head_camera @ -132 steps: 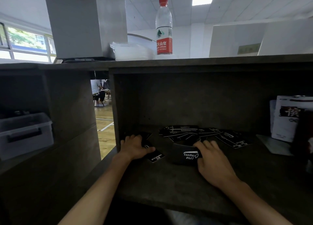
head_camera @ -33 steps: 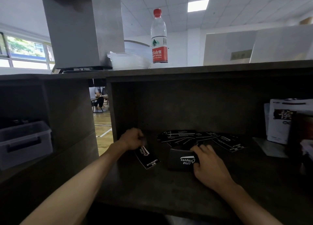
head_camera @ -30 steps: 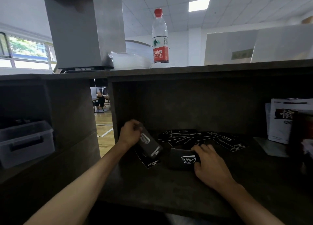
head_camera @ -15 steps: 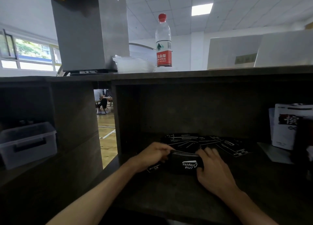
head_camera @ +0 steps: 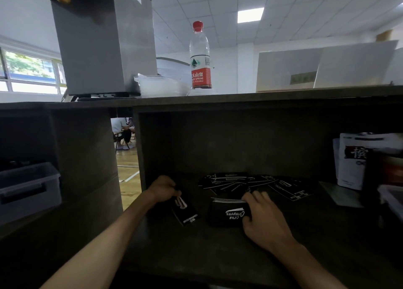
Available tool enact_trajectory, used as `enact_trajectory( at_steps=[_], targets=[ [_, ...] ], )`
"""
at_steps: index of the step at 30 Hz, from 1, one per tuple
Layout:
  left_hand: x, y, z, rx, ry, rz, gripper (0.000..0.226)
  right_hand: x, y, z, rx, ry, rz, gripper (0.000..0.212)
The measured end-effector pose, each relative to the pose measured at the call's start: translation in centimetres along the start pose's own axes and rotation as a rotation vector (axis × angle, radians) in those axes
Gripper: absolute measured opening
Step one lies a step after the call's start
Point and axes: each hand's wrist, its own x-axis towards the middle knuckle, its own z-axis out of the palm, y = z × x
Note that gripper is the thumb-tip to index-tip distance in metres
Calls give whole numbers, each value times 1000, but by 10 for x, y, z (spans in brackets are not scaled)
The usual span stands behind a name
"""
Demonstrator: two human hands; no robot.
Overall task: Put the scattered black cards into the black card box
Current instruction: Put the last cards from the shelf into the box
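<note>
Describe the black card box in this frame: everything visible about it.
The card box is a small matte black case with white cursive lettering on its near face, which reads upside down from this view. It sits on the dark shelf, open at the top, with the white edges of stacked cards showing inside. The right hand grips its right side, fingers over the top edge. Loose cards lie spread just behind it.

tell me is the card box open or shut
Open: the black card box shows white card edges along its top, steadied by the right hand.
</note>
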Motion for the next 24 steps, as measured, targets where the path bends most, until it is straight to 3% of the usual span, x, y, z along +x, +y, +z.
enact_trajectory(
  at_steps=[2, 4, 8, 10, 13, 17, 19, 24],
  targets=[
    [-14, 7, 9, -331, 303, 88, 13, 1, -1, -1, 18, -14, 19, 39],
    [-32, 12, 24, -475, 403, 178, 24, 2, -2, -3, 40, -30, 45, 42],
    [-70, 21, 60, -386, 6, 287, 38, 0, -3, -5, 89, -38, 91, 70],
    [-80, 31, 69, -356, -54, 302, 39, -1, -3, -6, 124, -55, 100, 85],
    [-89, 49, 82, -418, -88, 233, 30, -2, -2, -4, 74, -52, 44, 69],
    [-96, 79, 103, -405, -24, 40, 50, -2, -1, -5, 50, -6, 45, 49],
    [-96, 95, 113, -453, 13, -11, 42, -3, 3, -9, 40, 3, 66, 41],
    [-93, 138, 147, -582, -93, 12, 29, -6, 38, -37, -29, 42, 142, 21]
  ],
)
